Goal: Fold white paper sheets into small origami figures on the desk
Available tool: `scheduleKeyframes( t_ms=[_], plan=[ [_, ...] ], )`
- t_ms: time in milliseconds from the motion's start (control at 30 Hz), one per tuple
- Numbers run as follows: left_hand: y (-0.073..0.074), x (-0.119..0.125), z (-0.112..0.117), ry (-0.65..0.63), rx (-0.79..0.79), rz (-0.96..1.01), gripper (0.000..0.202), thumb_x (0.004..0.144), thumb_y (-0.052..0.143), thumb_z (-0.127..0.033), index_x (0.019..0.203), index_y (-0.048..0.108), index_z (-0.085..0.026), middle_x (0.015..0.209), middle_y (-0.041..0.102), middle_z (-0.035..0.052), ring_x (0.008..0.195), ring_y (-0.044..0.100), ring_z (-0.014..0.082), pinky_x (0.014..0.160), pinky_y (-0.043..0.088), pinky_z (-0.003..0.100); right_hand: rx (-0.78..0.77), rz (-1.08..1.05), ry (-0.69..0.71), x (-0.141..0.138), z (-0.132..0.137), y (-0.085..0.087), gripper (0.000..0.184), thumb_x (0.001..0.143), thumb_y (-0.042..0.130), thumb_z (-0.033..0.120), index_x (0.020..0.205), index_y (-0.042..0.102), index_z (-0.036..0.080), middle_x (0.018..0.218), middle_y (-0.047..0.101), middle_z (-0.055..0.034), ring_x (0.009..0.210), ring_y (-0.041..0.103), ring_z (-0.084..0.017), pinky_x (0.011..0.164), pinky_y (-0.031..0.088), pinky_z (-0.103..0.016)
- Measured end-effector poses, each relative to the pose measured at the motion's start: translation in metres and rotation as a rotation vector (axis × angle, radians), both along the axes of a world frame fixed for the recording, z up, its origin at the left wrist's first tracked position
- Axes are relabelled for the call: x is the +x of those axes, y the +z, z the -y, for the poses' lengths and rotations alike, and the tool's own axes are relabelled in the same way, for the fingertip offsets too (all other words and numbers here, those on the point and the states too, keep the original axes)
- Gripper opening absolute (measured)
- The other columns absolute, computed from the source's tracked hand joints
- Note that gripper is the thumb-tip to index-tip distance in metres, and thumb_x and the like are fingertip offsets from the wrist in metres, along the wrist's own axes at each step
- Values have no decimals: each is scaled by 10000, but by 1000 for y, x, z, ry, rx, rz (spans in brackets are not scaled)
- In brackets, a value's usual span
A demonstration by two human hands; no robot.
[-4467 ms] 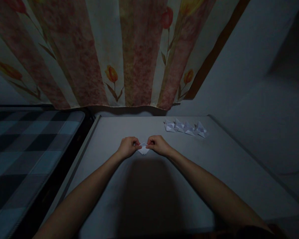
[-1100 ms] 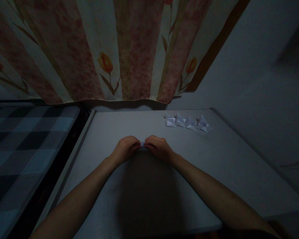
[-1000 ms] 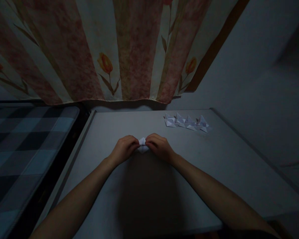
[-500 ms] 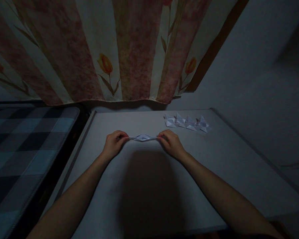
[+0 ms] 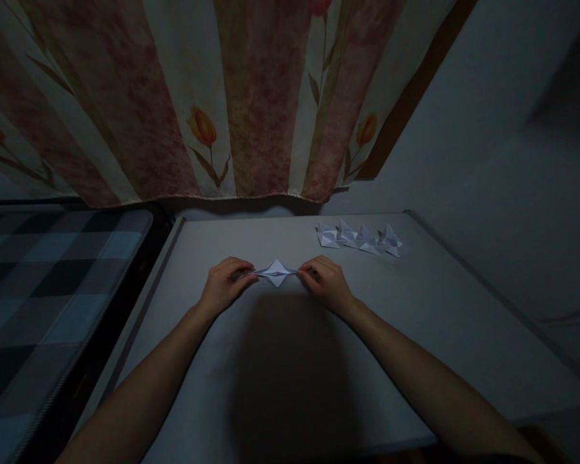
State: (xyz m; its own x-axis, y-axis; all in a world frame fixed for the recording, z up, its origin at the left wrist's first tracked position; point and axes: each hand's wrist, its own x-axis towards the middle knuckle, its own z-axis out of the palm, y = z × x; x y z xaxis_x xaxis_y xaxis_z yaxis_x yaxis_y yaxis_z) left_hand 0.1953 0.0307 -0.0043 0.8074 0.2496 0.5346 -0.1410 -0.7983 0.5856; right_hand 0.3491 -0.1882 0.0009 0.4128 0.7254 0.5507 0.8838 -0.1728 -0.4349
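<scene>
A small white folded paper (image 5: pixel 276 273) is stretched between my two hands over the tabletop. Its middle spreads into a diamond with pointed flaps up and down, and its two ends are narrow. My left hand (image 5: pixel 226 282) pinches the left end between thumb and fingers. At the opposite tip, my right hand (image 5: pixel 327 281) grips the paper in the same way. Farther back to the right, several white folded paper pieces (image 5: pixel 358 238) stand in a row, with pointed tips sticking up.
The white table (image 5: pixel 207 386) has a raised edge on its left and a dark shadow across its front middle. A checked mattress (image 5: pixel 53 290) lies to the left. Behind hangs a striped tulip curtain (image 5: pixel 265 96), and a pale wall (image 5: pixel 502 212) rises on the right.
My hands have come slightly closer together. The middle of the paper has opened from a slim, flat shape into a wider diamond with flaps pointing out.
</scene>
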Motion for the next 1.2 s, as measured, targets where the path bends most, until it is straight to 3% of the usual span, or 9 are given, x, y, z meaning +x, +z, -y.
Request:
scheduleKeyframes(
  t_ms=[233,400,600,733,933,1200],
  plan=[
    [0,0,0,9,10,-4,182,833,612,-354,855,668,-182,829,690,43,787,627,164,751,489,292,42,-102,-177,34,21,19,102,825,571,262,799,640,192,753,654,-29,679,588,-169,659,450,-291],
    [-1,1,-2,59,7,-10,195,856,567,-349,839,670,-184,810,686,43,774,622,167,737,483,295,51,-209,-295,63,60,34,165,806,575,337,809,647,189,749,654,-36,657,589,-176,598,447,-286],
    [-2,2,-3,90,-25,-13,227,866,539,-350,840,673,-168,802,679,47,751,613,161,708,475,279,49,-235,-495,84,130,29,208,775,576,387,793,627,186,740,642,-37,660,580,-183,597,442,-296],
    [-1,0,-1,81,-13,-8,220,868,539,-338,844,673,-165,805,676,44,754,609,155,706,468,268,47,-248,-586,95,160,18,256,769,571,427,800,625,179,763,644,-54,671,576,-189,646,455,-329],
    [-3,0,-2,102,-19,-23,237,875,523,-356,841,669,-173,806,676,43,756,610,159,716,469,276,43,-302,-648,109,167,1,260,725,566,431,770,609,178,762,640,-64,677,578,-193,680,463,-347],
    [-4,0,-2,111,-74,-21,218,853,543,-348,838,683,-181,815,683,45,760,612,161,730,469,283,124,-325,-691,111,162,-7,266,687,593,422,779,621,174,763,636,-52,697,581,-191,693,458,-341]
  ],
)
